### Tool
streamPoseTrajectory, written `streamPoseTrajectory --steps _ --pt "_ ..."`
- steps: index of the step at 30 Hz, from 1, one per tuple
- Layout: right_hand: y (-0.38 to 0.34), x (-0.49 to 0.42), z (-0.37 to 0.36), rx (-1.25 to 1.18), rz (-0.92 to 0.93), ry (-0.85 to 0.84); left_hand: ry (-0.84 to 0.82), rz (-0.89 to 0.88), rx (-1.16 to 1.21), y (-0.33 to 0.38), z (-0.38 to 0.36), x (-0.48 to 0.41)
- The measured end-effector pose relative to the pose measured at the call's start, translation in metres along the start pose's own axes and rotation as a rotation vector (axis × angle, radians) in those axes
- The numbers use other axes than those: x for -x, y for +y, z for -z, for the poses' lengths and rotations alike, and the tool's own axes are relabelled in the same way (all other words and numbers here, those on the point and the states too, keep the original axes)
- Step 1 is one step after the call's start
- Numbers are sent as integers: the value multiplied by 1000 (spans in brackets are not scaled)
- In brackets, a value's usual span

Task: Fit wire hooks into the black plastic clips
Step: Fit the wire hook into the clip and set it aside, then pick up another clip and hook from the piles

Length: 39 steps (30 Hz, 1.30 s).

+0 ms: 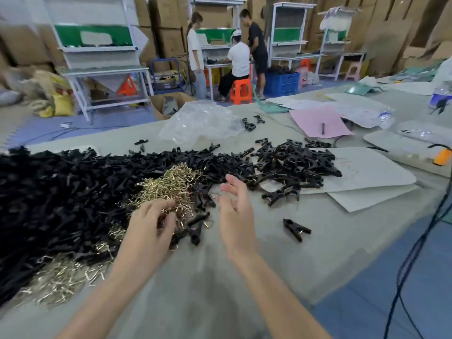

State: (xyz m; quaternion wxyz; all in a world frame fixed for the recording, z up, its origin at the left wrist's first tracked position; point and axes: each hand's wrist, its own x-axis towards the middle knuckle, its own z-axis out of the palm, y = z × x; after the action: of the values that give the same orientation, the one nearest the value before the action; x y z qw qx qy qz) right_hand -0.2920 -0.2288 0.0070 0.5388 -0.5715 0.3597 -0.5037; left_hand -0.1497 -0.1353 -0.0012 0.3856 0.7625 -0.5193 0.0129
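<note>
A big heap of black plastic clips (61, 192) covers the left and middle of the grey table (281, 260). Brass-coloured wire hooks (171, 184) lie in a mound on the heap, with more hooks (63, 280) spread at the near left. My left hand (149, 228) reaches into the hook mound, its fingers curled among the wires and clips. My right hand (234, 209) hovers just right of the mound with fingers loosely spread and nothing visibly held. A second pile of clips (293, 165) lies to the right. One single clip (296, 230) rests apart near my right hand.
White sheets (371, 174) lie under the right pile. A crumpled clear plastic bag (200, 123), pink paper (320, 121) and a white tray with an orange object (442, 156) sit further back. Black cables (415, 253) hang off the right edge. Several people work at benches behind.
</note>
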Motion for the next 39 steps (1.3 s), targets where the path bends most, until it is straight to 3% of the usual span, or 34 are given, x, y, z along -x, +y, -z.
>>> streamPoseTrajectory --steps 6,11,14,19,25,39 --pt "16 39 -94 255 148 -340 201 197 -395 -103 72 58" --pt "33 64 -156 514 318 -554 260 300 -485 -140 92 75" --pt "46 69 -179 725 437 -564 241 314 -496 -145 93 69" --pt "57 61 -195 971 486 -515 220 272 -607 -152 95 55" --pt "62 59 -191 958 569 -497 257 238 -680 -163 94 48" --pt "58 55 -190 826 498 -611 204 117 -537 -161 95 53"
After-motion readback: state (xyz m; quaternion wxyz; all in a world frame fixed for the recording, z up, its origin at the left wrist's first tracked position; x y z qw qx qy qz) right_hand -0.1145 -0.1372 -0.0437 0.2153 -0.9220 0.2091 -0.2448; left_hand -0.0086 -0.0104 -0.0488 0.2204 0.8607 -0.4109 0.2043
